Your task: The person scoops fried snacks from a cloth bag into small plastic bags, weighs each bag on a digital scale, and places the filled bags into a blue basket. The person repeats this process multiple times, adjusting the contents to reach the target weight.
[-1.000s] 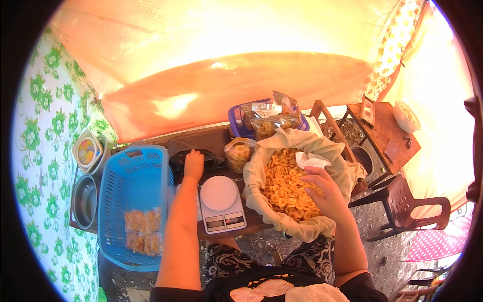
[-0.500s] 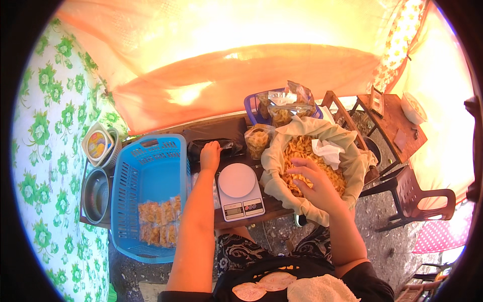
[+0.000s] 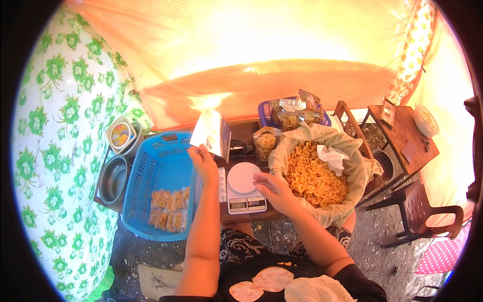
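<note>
My left hand (image 3: pixel 204 162) pinches the lower edge of a glossy, flat-sided pouch (image 3: pixel 216 135), raised behind the scale and bright with glare. Its contents, if any, cannot be made out. My right hand (image 3: pixel 276 191) is open, fingers stretched out toward the right edge of the white kitchen scale (image 3: pixel 242 178), whose round platform bears nothing. Right of that hand, a large cloth-lined container (image 3: pixel 328 215) holds a heap of thin yellow-orange chips (image 3: pixel 314 176) with a crumpled white paper (image 3: pixel 332 157) on top.
At the left, a blue plastic basket (image 3: pixel 132 201) holds several small filled packets (image 3: pixel 170 209). A metal bowl (image 3: pixel 113 178) stands beyond it. Behind the scale are a filled clear pouch (image 3: pixel 265 141) and a purple basket (image 3: pixel 264 117) of bags. A brown chair (image 3: pixel 420 209) stands at right.
My left hand has lifted a pouch from the dark pile behind the scale. My right hand has moved left, from over the chips to beside the scale. The view has shifted slightly.
</note>
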`<control>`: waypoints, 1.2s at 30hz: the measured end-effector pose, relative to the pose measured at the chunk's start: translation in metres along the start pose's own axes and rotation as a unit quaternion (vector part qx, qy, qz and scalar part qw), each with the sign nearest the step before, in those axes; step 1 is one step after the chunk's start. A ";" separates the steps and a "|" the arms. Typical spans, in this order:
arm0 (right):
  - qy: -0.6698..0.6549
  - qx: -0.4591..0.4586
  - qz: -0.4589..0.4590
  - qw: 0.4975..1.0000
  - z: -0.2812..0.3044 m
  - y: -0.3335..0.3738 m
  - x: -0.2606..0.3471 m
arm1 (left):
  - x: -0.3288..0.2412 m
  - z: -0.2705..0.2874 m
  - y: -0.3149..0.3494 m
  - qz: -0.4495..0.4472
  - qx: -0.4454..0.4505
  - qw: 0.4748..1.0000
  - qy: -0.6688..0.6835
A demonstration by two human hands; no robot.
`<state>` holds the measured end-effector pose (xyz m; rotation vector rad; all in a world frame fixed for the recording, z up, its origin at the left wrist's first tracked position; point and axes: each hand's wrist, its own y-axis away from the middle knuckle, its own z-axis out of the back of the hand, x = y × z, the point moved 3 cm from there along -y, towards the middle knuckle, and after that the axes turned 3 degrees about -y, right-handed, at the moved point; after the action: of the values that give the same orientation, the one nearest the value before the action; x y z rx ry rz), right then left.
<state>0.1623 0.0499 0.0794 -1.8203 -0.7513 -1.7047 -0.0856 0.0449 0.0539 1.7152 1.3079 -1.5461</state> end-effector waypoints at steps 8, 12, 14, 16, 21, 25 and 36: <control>-0.416 -0.006 -0.109 0.903 0.005 -0.011 -0.018 | -0.053 0.006 0.122 0.199 0.054 0.948 0.243; -0.312 -0.083 -0.025 0.946 0.041 0.009 -0.006 | -0.047 0.010 0.163 0.250 0.080 0.941 0.212; -0.259 -0.104 -0.011 0.960 0.060 0.021 -0.002 | -0.042 0.009 0.175 0.239 0.087 0.947 0.194; -0.194 -0.128 0.013 0.972 0.081 0.031 0.003 | -0.040 0.006 0.173 0.133 0.001 0.991 0.018; -0.015 -0.193 0.081 0.978 0.100 0.048 0.009 | -0.077 -0.028 0.190 -0.153 0.148 0.940 -0.265; 0.165 -0.171 0.161 0.958 0.090 0.062 0.020 | -0.076 -0.088 0.203 0.114 0.298 0.946 -0.066; 0.193 -0.074 0.195 0.959 0.104 0.063 0.036 | -0.068 -0.113 0.197 0.259 0.374 0.890 0.015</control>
<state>0.2825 0.0808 0.1081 -1.5258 -0.0953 -1.7977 0.1465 0.0340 0.0987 2.2817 0.1622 -1.7835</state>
